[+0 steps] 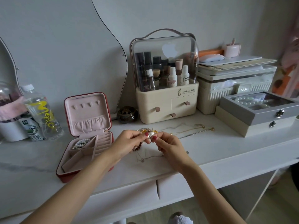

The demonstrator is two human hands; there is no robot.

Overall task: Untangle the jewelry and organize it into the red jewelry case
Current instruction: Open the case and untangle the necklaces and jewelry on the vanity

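Head view looks down on a pale surface point(210, 152) where both hands meet near the middle. The left hand point(127, 143) and the right hand point(169, 146) each have their fingers pinched together on one tangled jewelry clump point(149, 133) — gold pieces, a large pearl and thin chains that hang down from it to the surface between the wrists. Behind the right hand, toward the back edge, several fine necklaces point(191, 129) lie stretched out on the surface, apart from the clump.

The red jewelry case point(87, 135) stands open just left of the left hand, near the front edge, its lid upright and its pink lining showing. A pearl strand point(80, 143) lies in its rear left compartment; the other compartments look bare.

Along the back edge stand a cream cosmetics organizer point(166, 102) with a clear dome and, toward the right corner, a grey glass-lidded box point(258, 107) — pearls show under the lid. A water bottle point(42, 112) stands at the left.
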